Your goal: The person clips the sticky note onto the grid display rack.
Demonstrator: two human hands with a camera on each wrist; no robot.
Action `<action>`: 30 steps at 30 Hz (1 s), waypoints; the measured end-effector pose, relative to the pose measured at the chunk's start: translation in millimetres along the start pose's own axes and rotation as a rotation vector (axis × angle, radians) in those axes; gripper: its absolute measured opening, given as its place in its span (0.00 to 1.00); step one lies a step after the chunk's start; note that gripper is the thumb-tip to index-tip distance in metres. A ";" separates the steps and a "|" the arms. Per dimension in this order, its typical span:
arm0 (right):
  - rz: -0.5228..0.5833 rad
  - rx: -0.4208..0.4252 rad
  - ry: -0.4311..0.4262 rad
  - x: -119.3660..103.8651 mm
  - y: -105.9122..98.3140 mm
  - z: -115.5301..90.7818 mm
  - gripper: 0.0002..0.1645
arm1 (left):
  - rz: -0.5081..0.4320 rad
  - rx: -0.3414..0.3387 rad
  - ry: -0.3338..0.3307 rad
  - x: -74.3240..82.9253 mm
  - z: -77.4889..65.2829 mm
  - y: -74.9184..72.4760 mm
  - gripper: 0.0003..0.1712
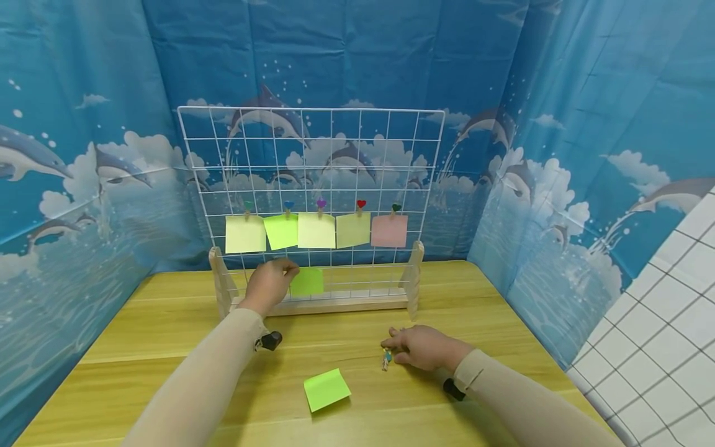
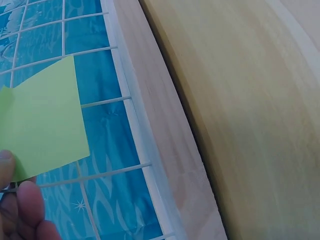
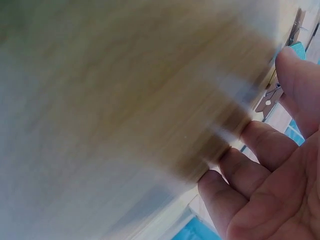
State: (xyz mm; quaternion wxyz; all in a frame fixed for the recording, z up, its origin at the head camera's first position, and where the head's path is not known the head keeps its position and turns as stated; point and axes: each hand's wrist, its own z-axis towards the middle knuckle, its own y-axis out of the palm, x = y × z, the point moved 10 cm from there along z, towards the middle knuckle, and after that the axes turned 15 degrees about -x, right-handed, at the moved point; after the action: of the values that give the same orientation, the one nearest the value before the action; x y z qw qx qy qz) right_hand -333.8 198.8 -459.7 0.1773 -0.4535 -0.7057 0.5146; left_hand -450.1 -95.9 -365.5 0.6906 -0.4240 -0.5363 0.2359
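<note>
My left hand [image 1: 269, 285] pinches a bright green sticky note [image 1: 307, 282] by its left edge, low in front of the white wire grid [image 1: 331, 138]. In the left wrist view, thumb and fingers hold a corner of that note [image 2: 47, 125]. Over the tabletop, my right hand [image 1: 427, 347] lies beside a few small wooden clothespins [image 1: 385, 360] with coloured tops. In the right wrist view its fingertips [image 3: 215, 182] rest at the table surface, and the thumb is close to a clothespin [image 3: 268, 102]. Whether it touches one is hard to see.
Several notes, among them a pink one [image 1: 389, 231], hang in a row, each under a heart-topped clothespin [image 1: 361, 205]. Another green note [image 1: 327, 391] lies on the wooden table [image 1: 279, 397]. A wooden base [image 1: 346, 304] supports the grid. A dolphin curtain [image 1: 346, 49] stands behind.
</note>
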 end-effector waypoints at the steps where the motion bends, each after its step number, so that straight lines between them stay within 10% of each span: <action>1: 0.000 0.001 -0.001 -0.4 -0.1 0.2 0.26 | -0.003 0.002 0.002 -0.7 -0.5 0.0 0.17; 30: -0.055 0.096 -0.059 -3.2 -7.6 7.1 0.17 | -0.058 0.056 -0.049 -4.9 -0.6 2.4 0.17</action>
State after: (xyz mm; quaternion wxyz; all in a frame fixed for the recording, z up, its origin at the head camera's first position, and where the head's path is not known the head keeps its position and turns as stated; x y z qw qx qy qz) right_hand -340.7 191.7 -455.1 0.1919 -0.4094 -0.6974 0.5560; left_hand -450.7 -98.6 -370.3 0.6954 -0.3828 -0.5583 0.2413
